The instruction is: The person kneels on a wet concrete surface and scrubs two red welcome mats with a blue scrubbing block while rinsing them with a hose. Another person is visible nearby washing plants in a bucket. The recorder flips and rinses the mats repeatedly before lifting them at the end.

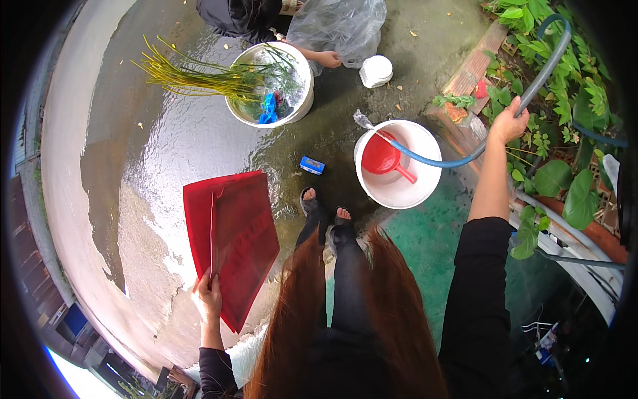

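Note:
My left hand [207, 298] grips the lower edge of a flat red sheet [242, 233], which looks layered or folded and wet and hangs over the ground at the left. A blue-grey hose [541, 76] is held in my raised right hand [510, 122]. From that hand the hose bends down to a white bucket [427, 174], its end with a clear plastic wrap [363, 120] resting across the rim. Inside this bucket lies a red dipper [380, 157]. My right fingers are wrapped round the hose.
A second white bucket [308, 100] holds water, long green stems [199, 83] and a blue item [268, 110]. Beyond it, another person's hand [329, 59] is by a clear plastic sheet [345, 26]. A small blue box [312, 165] lies on wet concrete. Plants [555, 178] and bricks border the right.

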Tool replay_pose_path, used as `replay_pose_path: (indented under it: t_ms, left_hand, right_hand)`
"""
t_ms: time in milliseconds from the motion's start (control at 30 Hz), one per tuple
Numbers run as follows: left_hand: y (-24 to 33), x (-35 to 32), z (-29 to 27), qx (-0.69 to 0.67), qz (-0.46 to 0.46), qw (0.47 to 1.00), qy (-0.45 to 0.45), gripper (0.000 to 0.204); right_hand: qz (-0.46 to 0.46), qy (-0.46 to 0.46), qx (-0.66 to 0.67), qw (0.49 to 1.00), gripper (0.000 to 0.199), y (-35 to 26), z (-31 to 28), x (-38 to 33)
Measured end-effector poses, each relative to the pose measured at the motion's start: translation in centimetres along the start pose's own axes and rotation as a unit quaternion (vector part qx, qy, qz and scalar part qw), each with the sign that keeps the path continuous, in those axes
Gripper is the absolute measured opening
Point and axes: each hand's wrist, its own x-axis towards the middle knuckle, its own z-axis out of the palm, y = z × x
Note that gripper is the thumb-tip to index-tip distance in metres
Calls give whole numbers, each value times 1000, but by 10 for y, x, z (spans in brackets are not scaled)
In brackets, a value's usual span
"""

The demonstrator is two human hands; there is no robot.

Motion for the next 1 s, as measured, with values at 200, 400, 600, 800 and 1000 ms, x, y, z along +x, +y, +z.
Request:
replay_pose_path:
  t_ms: [200, 400, 600, 800, 1000]
  left_hand:
    - [-12, 28, 17, -11, 21, 1000, 3, 23]
    - [-11, 38, 26, -13, -4, 1000, -5, 24]
    - [15, 58, 29, -3, -33, 999, -15, 27]
    - [39, 72, 36, 8, -85, 995, -52, 25]
    - [50, 79, 45, 12, -95, 994, -61, 25]
  right_hand:
    - [8, 28, -2, 1000, 44, -16, 34, 6]
    - [53, 6, 6, 999, 42, -28, 94, -4]
    - [99, 21, 51, 994, 41, -32, 169, -6]
    - [105, 23, 93, 990, 39, -40, 222, -14]
    - [114, 25, 127, 985, 38, -48, 245, -22]
